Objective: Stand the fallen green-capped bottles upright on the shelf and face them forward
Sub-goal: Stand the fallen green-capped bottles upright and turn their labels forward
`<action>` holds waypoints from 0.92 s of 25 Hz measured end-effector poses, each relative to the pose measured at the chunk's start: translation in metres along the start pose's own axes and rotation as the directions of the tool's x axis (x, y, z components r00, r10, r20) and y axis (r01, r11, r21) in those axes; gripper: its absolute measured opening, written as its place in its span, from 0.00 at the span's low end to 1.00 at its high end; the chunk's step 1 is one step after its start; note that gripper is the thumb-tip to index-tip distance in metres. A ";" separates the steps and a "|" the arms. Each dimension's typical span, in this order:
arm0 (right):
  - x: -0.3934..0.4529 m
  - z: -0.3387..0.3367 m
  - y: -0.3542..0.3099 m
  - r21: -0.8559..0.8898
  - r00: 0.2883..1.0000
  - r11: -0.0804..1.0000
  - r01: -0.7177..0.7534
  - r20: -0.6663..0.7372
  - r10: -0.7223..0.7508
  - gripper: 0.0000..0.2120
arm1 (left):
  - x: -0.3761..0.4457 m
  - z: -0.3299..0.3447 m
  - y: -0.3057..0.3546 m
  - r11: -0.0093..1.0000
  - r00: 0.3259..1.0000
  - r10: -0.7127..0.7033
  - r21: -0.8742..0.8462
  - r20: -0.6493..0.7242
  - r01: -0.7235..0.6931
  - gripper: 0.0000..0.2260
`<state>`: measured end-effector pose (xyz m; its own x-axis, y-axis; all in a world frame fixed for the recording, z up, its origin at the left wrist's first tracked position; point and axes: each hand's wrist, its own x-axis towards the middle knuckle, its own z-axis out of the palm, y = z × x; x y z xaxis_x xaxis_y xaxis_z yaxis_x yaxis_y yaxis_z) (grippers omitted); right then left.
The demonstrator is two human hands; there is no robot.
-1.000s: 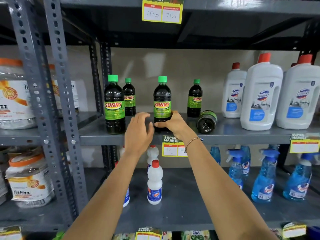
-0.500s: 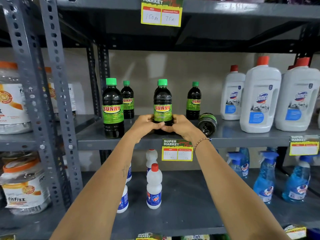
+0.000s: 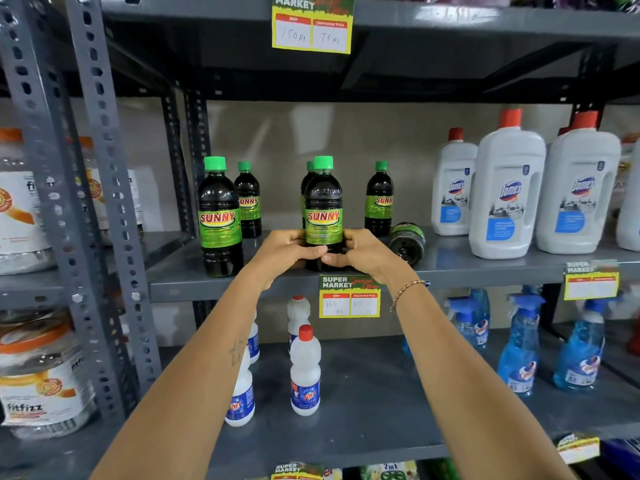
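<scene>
While both your hands clasp the upright dark green-capped SUNNY bottle [image 3: 323, 216], the fallen dark bottle [image 3: 407, 241] lies just right of your right hand [image 3: 363, 252], base toward you; left hand [image 3: 289, 252] farther.

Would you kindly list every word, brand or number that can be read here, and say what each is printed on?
"SUNNY": held green-capped bottle
"SUNNY": front left bottle
"Domex": white jugs
"SUPER MARKET", "160 RS": shelf price tag
"150", "75": top price tag
"fitfizz": jar
"2in1": bottom pack
Unreadable: small print, spray bottle labels, right tag.
</scene>
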<state>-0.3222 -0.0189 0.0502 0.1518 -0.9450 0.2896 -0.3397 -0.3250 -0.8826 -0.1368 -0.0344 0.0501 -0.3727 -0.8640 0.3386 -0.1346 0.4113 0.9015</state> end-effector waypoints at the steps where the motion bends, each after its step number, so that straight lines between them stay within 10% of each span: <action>1: -0.002 0.000 0.000 -0.006 1.000 1.000 0.004 0.003 -0.004 0.28 | -0.002 0.001 0.001 1.000 1.000 0.006 0.000 0.001 -0.006 0.15; 15: -0.031 -0.001 -0.021 -0.284 1.000 0.959 -0.014 -0.010 0.012 0.35 | -0.017 0.005 0.003 0.983 0.988 0.066 0.181 -0.138 -0.040 0.27; 17: -0.042 -0.010 -0.033 -0.455 0.981 0.890 -0.026 -0.184 -0.065 0.35 | -0.023 0.009 0.011 0.977 0.892 0.127 0.208 -0.434 -0.038 0.30; 19: -0.051 -0.024 -0.049 -0.425 0.878 0.905 -0.010 -0.437 -0.196 0.20 | -0.033 0.021 0.023 0.907 0.624 0.421 0.289 -0.659 -0.307 0.14; 21: -0.055 -0.042 -0.058 -0.375 0.710 0.925 -0.056 -0.666 -0.227 0.10 | -0.039 0.044 0.039 0.746 0.460 0.652 0.404 -0.603 -0.529 0.03; 23: -0.056 -0.060 -0.054 -0.286 0.593 0.949 -0.135 -0.790 -0.154 0.12 | -0.039 0.073 0.046 0.634 0.467 0.772 0.473 -0.430 -0.612 0.01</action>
<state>-0.3679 0.0490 0.1034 -0.5912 -0.5389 0.6001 -0.6080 -0.1912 -0.7706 -0.1956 0.0393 0.0585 0.1171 -0.2111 0.9704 -0.2914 0.9268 0.2368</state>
